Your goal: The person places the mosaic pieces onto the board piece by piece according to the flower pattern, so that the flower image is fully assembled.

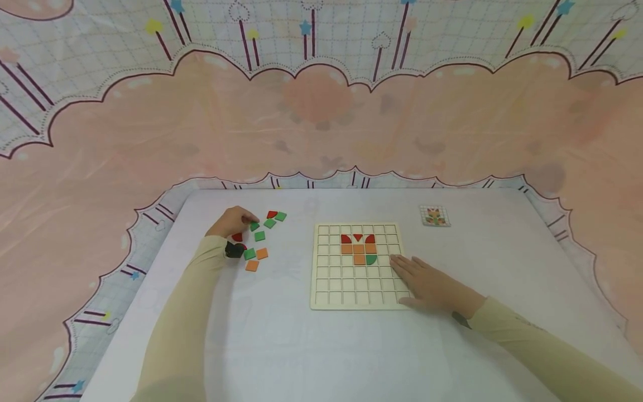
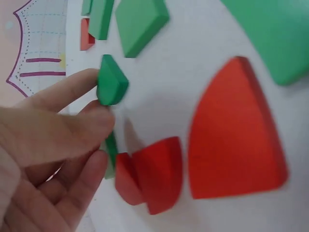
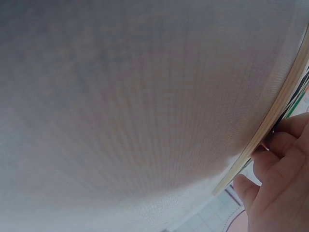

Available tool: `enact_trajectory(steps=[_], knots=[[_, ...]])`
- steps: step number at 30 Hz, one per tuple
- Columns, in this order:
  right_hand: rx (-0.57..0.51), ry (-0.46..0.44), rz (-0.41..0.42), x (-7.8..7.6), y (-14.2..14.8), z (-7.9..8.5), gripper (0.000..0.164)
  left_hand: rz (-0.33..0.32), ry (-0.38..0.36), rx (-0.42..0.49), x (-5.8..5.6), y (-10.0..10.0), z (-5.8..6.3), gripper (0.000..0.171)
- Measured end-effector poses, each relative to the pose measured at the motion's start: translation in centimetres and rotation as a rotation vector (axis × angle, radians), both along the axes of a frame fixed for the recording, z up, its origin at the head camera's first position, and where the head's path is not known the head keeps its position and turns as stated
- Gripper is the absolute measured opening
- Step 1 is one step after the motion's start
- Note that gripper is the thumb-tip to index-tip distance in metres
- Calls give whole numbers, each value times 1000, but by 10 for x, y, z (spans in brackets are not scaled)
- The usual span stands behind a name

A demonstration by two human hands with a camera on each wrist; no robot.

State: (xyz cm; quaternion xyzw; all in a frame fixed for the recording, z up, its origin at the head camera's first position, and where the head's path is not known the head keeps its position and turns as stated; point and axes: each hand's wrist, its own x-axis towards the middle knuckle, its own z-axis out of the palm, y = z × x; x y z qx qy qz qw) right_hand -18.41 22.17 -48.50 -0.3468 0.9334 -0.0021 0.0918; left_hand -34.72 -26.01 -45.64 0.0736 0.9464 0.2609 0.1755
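Note:
My left hand point(image 1: 234, 221) pinches a green curved tile point(image 2: 112, 79) between thumb and index finger, at the left of the table. Close by lie red quarter-round tiles point(image 2: 236, 135), green square tiles point(image 1: 259, 236) and orange square tiles point(image 1: 262, 253). A cream grid board point(image 1: 334, 285) lies mid-table. Set in its upper cells are red tiles point(image 1: 370, 239), orange squares point(image 1: 359, 249) and one green quarter-round tile point(image 1: 371, 259). My right hand point(image 1: 434, 287) rests on the board's right edge, fingers extended; the right wrist view shows fingertips along that wooden edge point(image 3: 270, 116).
A small pattern card point(image 1: 435, 215) with a coloured flower-like figure lies at the back right. White cloth point(image 1: 321, 357) covers the table. Behind it hangs a peach and white patterned curtain point(image 1: 321, 128).

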Motion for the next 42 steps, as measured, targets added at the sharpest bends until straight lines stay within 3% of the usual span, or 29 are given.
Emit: enact_trajectory(steps=[11, 42], knots=[[-2, 6, 10, -2, 1, -1, 79, 55, 26, 42, 6, 2, -1, 30], [-10, -17, -3, 0, -1, 0, 80, 86, 29, 70, 8, 0, -8, 27]])
